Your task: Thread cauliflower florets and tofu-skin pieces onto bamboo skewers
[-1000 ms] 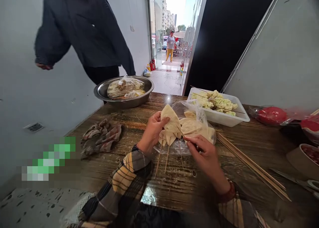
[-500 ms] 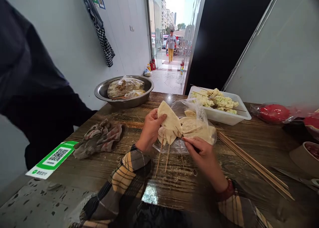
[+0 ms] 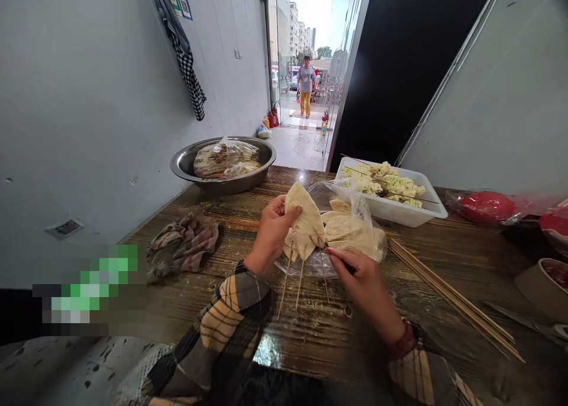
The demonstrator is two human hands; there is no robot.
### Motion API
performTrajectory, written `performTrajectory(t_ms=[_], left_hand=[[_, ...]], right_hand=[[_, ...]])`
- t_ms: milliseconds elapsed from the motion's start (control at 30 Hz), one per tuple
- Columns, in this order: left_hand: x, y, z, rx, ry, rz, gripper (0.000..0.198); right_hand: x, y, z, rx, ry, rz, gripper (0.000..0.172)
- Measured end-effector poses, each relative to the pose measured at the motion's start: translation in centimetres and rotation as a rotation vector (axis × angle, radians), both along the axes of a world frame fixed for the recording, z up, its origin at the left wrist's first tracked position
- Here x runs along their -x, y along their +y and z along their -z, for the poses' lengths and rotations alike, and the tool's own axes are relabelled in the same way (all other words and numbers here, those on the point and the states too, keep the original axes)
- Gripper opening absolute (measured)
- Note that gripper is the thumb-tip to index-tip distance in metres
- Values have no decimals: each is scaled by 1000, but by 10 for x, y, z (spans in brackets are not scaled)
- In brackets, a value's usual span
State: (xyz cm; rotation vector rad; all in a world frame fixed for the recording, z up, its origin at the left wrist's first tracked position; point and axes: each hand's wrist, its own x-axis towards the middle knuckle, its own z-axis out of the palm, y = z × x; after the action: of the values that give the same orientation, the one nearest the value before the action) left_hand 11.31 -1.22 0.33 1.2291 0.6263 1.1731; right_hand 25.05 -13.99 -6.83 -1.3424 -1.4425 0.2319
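Note:
My left hand [image 3: 271, 233] is closed on a folded piece of thin flatbread [image 3: 306, 213], thumb on its face. My right hand [image 3: 361, 276] pinches a thin bamboo skewer [image 3: 318, 236], whose other end meets the flatbread's lower right edge. Whether the point has gone in, I cannot tell. Just beneath, more flatbread pieces [image 3: 290, 240] lie on the table, with several skewers [image 3: 299, 284] sticking out toward me. To their right, a clear plastic bag [image 3: 364, 208] surrounds a pile of folded flatbreads [image 3: 348, 231].
Loose bamboo skewers [image 3: 448, 293] lie right of my right hand. Skewered cauliflower [image 3: 394, 184] fills a white tray [image 3: 410, 216] behind. A steel basin [image 3: 222, 185] holds bagged skewers. A crumpled cloth [image 3: 184, 246] lies left; scissors [image 3: 523, 322] and a paper bowl [image 3: 539, 284] right.
The dark-clothed person at the left has gone from view. The person outside the doorway appears slightly nearer. Both my hands keep nearly the same hold, the flatbread tilted a little more upright.

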Motion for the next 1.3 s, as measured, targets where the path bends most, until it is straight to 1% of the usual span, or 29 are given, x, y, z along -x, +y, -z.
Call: performTrajectory(t_ms=[233,367,567,833,1067,1300], left_hand=[[-2,-4,1,-60,66,9,25],[-4,-7,3,-96,111,0,26],[-8,-11,6,-154,185,10,24],[-10,-9,15,-209,229,60,28],[-14,-15,16,-140,176,128,31],[-13,-11,18,-18,50,71,29]], right_hand=[[-2,3,4,34,-46,-6,23],[-3,5,5,46,-55,1,23],[-2,7,6,38,-9,2,23],[-1,9,5,20,42,16,22],[-1,11,5,16,79,31,22],[-1,9,4,12,60,53,19]])
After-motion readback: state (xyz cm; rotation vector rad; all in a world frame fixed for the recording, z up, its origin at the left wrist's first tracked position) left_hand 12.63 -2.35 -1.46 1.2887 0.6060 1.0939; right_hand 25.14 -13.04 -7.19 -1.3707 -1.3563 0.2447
